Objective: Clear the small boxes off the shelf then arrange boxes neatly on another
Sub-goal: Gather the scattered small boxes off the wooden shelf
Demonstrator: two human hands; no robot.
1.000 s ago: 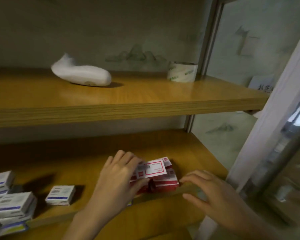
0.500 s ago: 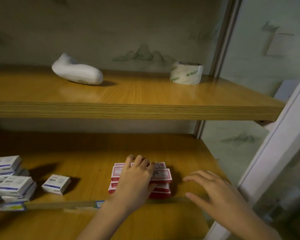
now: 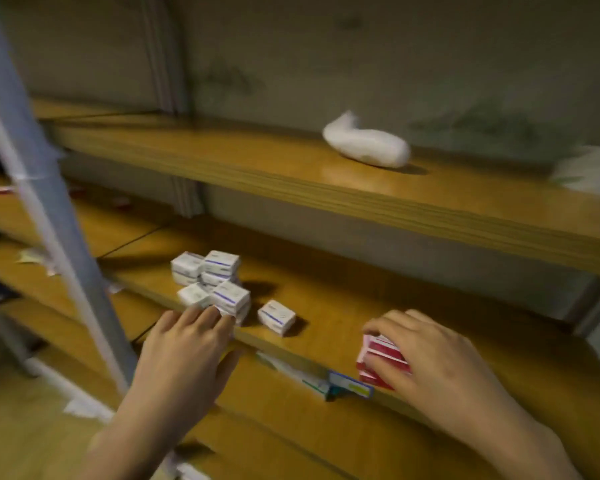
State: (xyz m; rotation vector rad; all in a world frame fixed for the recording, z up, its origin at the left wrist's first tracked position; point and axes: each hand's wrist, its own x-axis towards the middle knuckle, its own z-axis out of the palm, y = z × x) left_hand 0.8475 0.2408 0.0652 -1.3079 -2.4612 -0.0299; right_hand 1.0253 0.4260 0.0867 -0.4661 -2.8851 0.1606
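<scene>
On the middle wooden shelf (image 3: 343,306) stands a pile of several small white boxes with blue stripes (image 3: 210,284), and one more white box (image 3: 276,317) lies alone to its right. My left hand (image 3: 187,355) is open, fingers spread, its fingertips at the front of the white pile. My right hand (image 3: 433,355) rests over a stack of small red and white boxes (image 3: 378,355) near the shelf's front edge, fingers curled around it.
The upper shelf (image 3: 291,188) carries a white curved object (image 3: 366,145) and a blurred tape roll (image 3: 589,173) at the far right. A grey metal post (image 3: 49,209) slants down the left side. A label strip (image 3: 349,388) sits on the shelf's front edge. More shelves lie to the left.
The view has swung left. My left hand left the red stack and went to the white pile. My right hand moved onto the red stack.
</scene>
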